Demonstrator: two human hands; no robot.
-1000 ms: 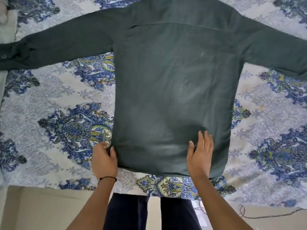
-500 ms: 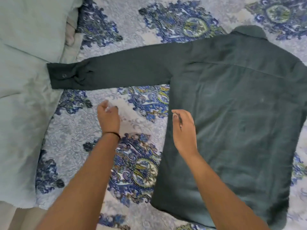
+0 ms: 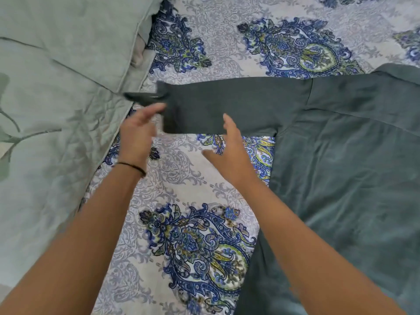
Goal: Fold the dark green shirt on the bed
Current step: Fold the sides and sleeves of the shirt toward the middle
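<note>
Two hands (image 3: 136,130) (image 3: 229,146) reach shirt (image 3: 341,155) sleeve (image 3: 227,105).

blue paisley bedsheet (image 3: 200,242) (white ground) meets a pale green quilt (image 3: 50,114) at left.

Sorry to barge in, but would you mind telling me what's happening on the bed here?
A person is folding a dark green shirt spread flat on a patterned bedsheet. Both hands are at its outstretched sleeve: the left hand is at the cuff end, blurred, and the cuff looks lifted; the right hand is open near the sleeve's lower edge. The body is not yet folded. A pale green quilt lies alongside.
</note>
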